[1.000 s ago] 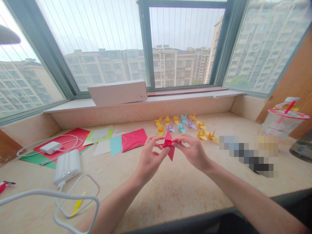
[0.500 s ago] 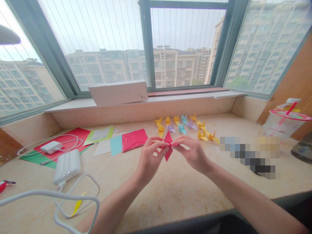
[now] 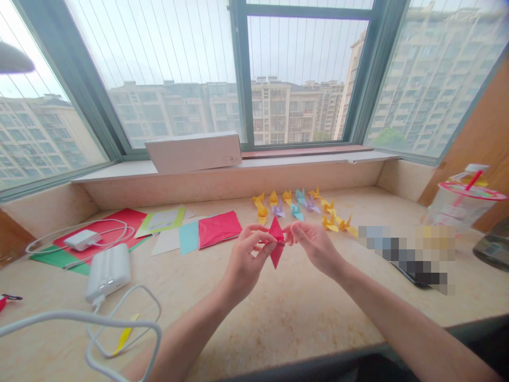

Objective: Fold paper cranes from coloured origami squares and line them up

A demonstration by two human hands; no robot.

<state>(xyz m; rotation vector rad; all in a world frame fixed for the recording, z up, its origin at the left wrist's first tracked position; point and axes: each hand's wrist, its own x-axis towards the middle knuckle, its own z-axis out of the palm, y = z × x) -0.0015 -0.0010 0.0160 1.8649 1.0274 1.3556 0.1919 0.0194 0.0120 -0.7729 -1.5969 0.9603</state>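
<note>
My left hand [image 3: 244, 260] and my right hand [image 3: 314, 245] hold a small folded red paper piece [image 3: 275, 245] above the marble counter [image 3: 278, 307]. Each hand pinches one side of it with thumb and fingertips, and its pointed ends stick up and down between them. Beyond my hands lies a row of several small paper cranes [image 3: 302, 206] in yellow, blue and purple. A stack of coloured paper sheets, with a red one [image 3: 218, 228] on top at the right, lies to the left of my hands.
A white power bank [image 3: 109, 270] with looping white cables and a charger [image 3: 81, 240] lie at the left. A white box [image 3: 194, 151] rests on the window ledge. A plastic cup with a pink lid and straw [image 3: 463, 204] stands at the right.
The red folded piece has been turned and squeezed between the fingertips; my right hand's fingers shifted slightly up along its edge. The hands stay in the same place above the counter.
</note>
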